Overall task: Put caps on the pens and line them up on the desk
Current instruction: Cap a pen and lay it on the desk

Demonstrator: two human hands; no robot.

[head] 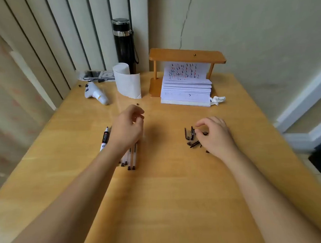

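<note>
Several white pens point(132, 157) with dark end plugs lie side by side on the wooden desk point(168, 185), left of centre. A marker pen point(104, 138) with a black and red band lies just left of them. My left hand point(127, 130) hovers over the upper part of the pens, fingers curled, and hides their tips. A small heap of black caps point(190, 136) lies to the right. My right hand point(214, 133) rests on that heap, thumb and fingers pinched on a cap point(195, 132).
At the back stand a black flask point(124, 44), a curled white paper point(127, 82), a wooden stand point(186, 56) over a stack of marked sheets point(186, 90), and a crumpled tissue point(217, 100). A white handheld device point(97, 93) lies at back left. A tiny dark bit point(137, 104) lies beyond my left hand.
</note>
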